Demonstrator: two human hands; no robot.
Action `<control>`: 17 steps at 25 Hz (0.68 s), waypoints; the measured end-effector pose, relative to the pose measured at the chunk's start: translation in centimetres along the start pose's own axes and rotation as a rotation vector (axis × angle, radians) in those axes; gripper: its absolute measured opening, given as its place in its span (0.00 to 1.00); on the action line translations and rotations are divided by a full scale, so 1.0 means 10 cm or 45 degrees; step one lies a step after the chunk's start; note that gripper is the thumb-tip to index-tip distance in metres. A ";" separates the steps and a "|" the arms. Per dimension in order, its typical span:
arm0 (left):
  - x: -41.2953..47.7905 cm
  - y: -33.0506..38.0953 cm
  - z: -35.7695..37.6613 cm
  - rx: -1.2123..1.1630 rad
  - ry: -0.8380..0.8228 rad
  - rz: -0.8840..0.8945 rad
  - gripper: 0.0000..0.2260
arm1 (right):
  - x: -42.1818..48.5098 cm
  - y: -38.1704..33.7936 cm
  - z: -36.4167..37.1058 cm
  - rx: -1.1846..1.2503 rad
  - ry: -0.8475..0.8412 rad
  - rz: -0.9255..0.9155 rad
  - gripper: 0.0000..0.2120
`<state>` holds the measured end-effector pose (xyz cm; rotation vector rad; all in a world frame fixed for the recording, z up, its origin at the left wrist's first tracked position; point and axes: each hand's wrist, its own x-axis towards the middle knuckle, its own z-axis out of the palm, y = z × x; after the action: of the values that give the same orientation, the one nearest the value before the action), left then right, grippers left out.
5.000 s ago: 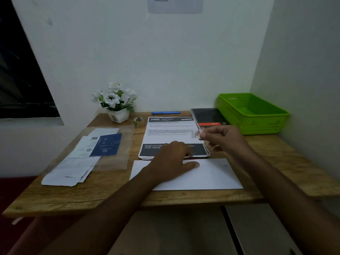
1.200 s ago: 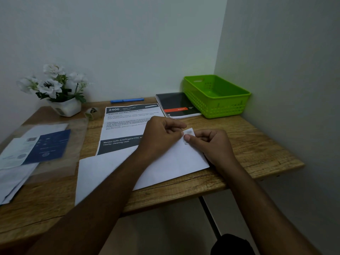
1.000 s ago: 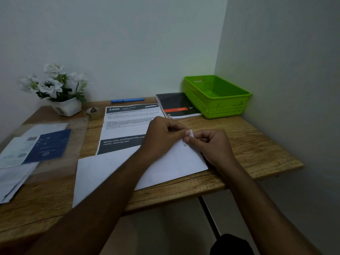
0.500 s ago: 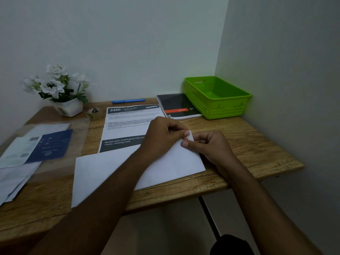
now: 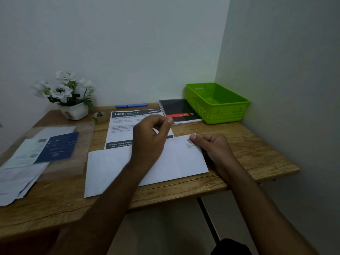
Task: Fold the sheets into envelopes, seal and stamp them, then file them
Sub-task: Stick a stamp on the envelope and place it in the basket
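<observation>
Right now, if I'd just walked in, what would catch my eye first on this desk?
Probably the bright green basket in the far right corner, the most vivid colour here. Next, the white envelope lying near the front edge of the desk, where the right hand holds its far right corner beside a small stamp and the left hand hovers above. White flowers stand at the far left.

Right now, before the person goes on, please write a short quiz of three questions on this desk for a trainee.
1. True or false: the green basket already holds envelopes.
2. Which hand touches the stamp: A left, B right?
3. Fill in: the stamp sits at the envelope's ___ right corner.

Key: 1 false, nothing shows inside it. 2 B, the right hand. 3 far.
</observation>
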<state>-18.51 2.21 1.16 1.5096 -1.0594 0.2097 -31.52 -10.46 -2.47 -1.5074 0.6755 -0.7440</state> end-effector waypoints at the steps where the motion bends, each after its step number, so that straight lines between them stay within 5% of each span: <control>1: -0.13 0.07 -0.05 -0.033 -0.012 0.009 0.07 | 0.00 0.00 0.00 0.013 0.001 0.023 0.11; 10: -1.43 0.31 -0.32 -0.739 -0.172 -0.786 0.08 | -0.01 -0.01 -0.01 -0.016 -0.142 0.026 0.12; 17: -1.33 0.35 -0.36 -0.998 -0.233 -1.094 0.08 | -0.03 -0.07 -0.05 0.155 -0.081 0.068 0.15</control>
<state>-27.00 12.30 -4.29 1.1261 -0.4420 -0.8631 -32.14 -10.45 -1.74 -1.3910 0.6093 -0.6816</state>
